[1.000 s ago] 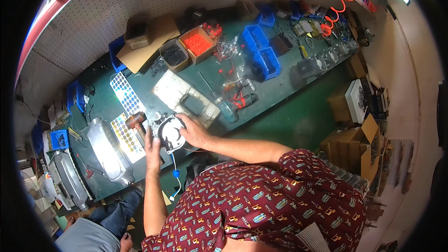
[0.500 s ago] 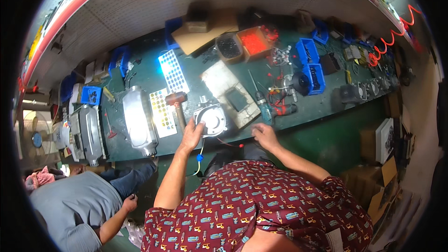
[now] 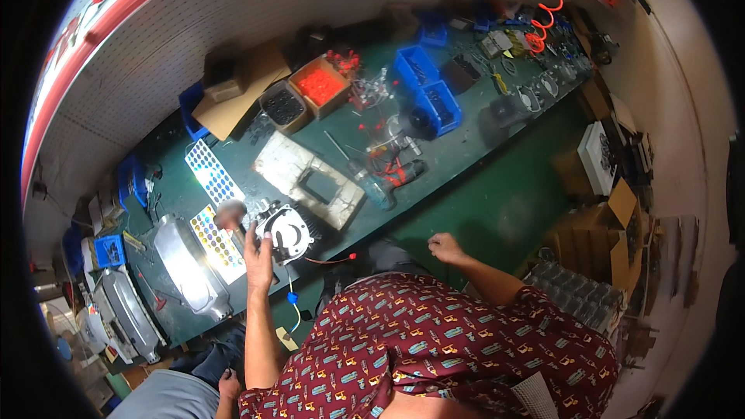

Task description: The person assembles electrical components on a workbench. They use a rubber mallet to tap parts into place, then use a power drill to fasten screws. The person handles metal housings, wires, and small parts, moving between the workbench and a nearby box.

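Left hand (image 3: 258, 254) rests on a round finned motor housing (image 3: 285, 231) at the near edge of the green desk (image 3: 466, 147), fingers curled on its rim. A mallet (image 3: 230, 214) lies just beside it. Right hand (image 3: 445, 247) hangs loosely curled, empty, off the near edge.

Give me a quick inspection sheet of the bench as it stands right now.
Surface: long dark green workbench, crowded.
Job's things: round silver finned motor housing at the bench's front edge; brown-headed mallet beside it.
Clutter: blue plastic bins, orange parts tray, cardboard sheet, white foam block, colourful dotted sheets, silver metal covers.
Hands: left hand on the housing's left side; right hand off the bench, holding nothing, fingers loosely curled.
Cables: thin wire with blue connector hanging from housing; coiled orange hose.
Surroundings: cardboard boxes on floor; another person's arm lower left.
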Tool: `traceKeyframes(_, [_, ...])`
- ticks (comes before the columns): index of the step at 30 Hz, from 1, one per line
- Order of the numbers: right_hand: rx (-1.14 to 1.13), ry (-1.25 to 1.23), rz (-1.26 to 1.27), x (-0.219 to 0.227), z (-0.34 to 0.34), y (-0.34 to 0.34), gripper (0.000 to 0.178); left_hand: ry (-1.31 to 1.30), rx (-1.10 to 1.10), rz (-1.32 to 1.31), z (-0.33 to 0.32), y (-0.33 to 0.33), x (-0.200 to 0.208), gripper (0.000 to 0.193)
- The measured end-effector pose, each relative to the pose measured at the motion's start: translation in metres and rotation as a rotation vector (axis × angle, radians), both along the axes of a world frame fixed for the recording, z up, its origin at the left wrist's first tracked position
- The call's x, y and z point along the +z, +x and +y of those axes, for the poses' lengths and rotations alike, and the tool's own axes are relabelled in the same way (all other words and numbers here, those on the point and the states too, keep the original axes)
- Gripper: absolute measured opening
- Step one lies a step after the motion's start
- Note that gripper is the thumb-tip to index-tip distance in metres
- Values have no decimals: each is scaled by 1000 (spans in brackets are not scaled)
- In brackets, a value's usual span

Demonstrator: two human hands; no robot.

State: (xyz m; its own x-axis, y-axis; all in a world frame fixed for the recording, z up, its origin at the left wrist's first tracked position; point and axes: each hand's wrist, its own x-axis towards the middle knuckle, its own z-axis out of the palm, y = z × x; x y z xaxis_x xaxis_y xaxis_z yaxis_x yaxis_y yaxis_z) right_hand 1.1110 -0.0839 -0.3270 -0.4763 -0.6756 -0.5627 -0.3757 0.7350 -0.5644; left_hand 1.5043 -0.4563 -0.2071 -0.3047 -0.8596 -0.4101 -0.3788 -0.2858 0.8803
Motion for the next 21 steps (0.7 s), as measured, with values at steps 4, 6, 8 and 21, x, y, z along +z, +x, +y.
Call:
traceKeyframes(4, [0,99,62,18,1,-5,25,-164,41,34,-14,0,-3,59])
traceKeyframes(6, [-83,83,90,20,-3,-9,25,-287,61,-17,-20,-14,9,56])
traceKeyframes(8, [-93,10,126,14,-5,-19,26,-392,73,-74,-21,-32,37,51])
traceKeyframes(21, [-133,-68,5,-5,-55,-188,27,-528,-65,-174,61,-230,46,30])
